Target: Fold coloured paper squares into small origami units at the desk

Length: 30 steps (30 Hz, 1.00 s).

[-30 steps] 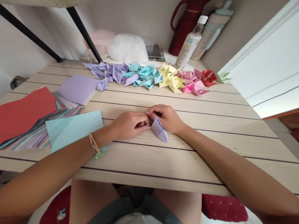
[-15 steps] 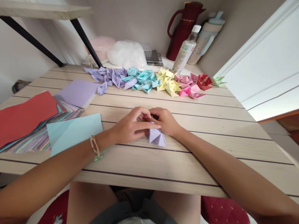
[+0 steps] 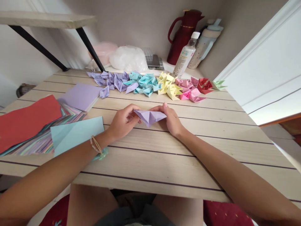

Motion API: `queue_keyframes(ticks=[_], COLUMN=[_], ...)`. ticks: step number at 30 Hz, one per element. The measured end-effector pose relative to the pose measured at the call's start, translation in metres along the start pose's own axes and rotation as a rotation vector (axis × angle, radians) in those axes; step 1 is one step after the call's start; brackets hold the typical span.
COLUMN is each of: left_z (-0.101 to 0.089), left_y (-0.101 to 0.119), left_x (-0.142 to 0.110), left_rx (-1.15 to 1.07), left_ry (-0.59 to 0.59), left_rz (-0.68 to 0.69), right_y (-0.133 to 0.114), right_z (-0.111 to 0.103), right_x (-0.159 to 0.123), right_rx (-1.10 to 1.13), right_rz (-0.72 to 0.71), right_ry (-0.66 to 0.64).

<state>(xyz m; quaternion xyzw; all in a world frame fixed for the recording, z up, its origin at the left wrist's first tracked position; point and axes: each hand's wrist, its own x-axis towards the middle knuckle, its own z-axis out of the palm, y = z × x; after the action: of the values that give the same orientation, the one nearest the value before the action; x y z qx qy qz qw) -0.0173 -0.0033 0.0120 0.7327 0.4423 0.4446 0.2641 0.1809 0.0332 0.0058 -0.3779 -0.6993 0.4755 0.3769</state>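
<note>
A purple origami boat [image 3: 150, 117] is held between my two hands, just above the table [image 3: 164, 175]. My left hand [image 3: 124, 121] pinches its left tip between thumb and fingers. At the other end, my right hand [image 3: 172, 119] grips the right tip, thumb raised; some of its fingers are hidden behind the paper. A light blue sheet [image 3: 77, 131] lies partly under my left forearm. Farther back runs a row of folded paper pieces: purple [image 3: 118, 81], blue [image 3: 146, 83], yellow [image 3: 172, 90], pink [image 3: 196, 94], red [image 3: 204, 85] and green [image 3: 219, 84].
To the left lie a stack of coloured paper with a red sheet [image 3: 28, 121] on top and a purple stack [image 3: 80, 94]. Behind the folded row stand a clear bottle [image 3: 184, 58], a dark red jug [image 3: 181, 39], a tumbler [image 3: 204, 45] and a white bag [image 3: 129, 59].
The purple boat has been lifted and turned so its long side lies crosswise. My hands have moved apart to its two ends. The camera view has tilted slightly up.
</note>
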Motion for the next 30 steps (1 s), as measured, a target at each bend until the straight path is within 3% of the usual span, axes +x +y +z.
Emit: queue_keyframes(ticks=[5, 12, 18, 30], left_z=[0.000, -0.005, -0.005, 0.002], left_y=[-0.002, 0.001, 0.001, -0.008], left_x=[0.003, 0.005, 0.005, 0.007], left_rx=[-0.129, -0.103, -0.114, -0.368], left_ry=[0.024, 0.017, 0.020, 0.070], left_rz=[-0.025, 0.044, -0.075, -0.114], right_y=[0.000, 0.001, -0.002, 0.004], right_z=[-0.002, -0.001, 0.003, 0.003], right_x=[-0.001, -0.001, -0.002, 0.000], right_rx=[0.059, 0.015, -0.126, 0.092], right_rz=[-0.025, -0.034, -0.079, -0.019], right_ry=[-0.017, -0.090, -0.116, -0.105])
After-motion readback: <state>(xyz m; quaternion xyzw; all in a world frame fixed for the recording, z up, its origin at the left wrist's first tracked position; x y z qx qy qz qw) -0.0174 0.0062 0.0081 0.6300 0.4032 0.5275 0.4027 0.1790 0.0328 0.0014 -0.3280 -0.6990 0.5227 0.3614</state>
